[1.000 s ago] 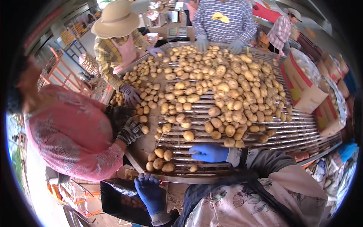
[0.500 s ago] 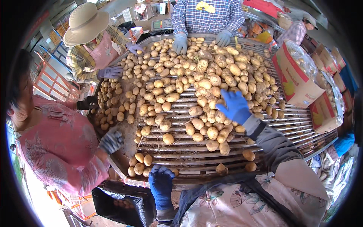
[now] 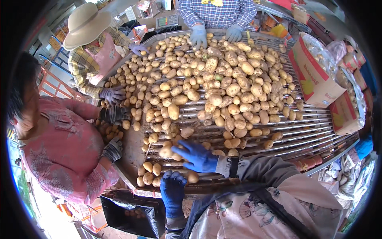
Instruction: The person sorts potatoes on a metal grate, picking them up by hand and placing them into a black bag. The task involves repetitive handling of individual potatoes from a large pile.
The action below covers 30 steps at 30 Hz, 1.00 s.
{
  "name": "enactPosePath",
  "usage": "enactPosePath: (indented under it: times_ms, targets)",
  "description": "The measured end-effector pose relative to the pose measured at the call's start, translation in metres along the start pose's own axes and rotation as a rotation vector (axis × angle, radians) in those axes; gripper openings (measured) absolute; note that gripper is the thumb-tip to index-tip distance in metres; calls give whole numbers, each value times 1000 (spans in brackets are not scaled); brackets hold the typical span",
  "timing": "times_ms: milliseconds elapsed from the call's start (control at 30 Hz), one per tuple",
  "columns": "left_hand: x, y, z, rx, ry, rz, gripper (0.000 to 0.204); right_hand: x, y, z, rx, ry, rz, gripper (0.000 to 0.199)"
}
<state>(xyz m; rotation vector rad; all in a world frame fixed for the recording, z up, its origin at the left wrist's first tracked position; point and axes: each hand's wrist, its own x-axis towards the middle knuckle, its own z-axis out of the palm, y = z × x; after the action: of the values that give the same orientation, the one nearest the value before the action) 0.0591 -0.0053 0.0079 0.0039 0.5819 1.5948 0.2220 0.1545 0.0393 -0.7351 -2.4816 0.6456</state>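
- A slatted metal sorting table carries a wide heap of potatoes.
- At its near rim, the left hand, blue-gloved, curls over small potatoes; grip unclear.
- Just beyond, the right hand lies flat, released, touching a potato.
- Across the table, another worker's gloved hands rest on the heap.

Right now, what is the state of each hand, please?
Left hand: open, palm down at the tray edge, holding nothing visible.
Right hand: open, fingers spread over the potatoes, gripping none.

You wear blue gloves on your left hand and right hand, a grey sleeve, and a floral apron.
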Motion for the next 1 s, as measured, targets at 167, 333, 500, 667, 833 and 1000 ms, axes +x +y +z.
enactPosePath:
  times_ms: [167,333,500,667,833,1000]
  targets:
    - [-5,3,2,-66,-8,30,38,26,9,-41,140,-88,-32,57]
    - [-3,2,-6,-49,33,36,42,44,92,-119,-545,80,79,46]
    - [1,1,-3,-79,-33,41,46,42,121,-128,-718,-99,232,49]
    - [3,2,-6,-119,-87,59,50,41,86,-104,-417,-203,150,56]
    - [-1,4,-6,-102,-63,66,50,78,71,-93,-26,-235,110,49]
    - [1,5,-4,-113,-61,41,50,145,144,-47,-354,-146,195,45]
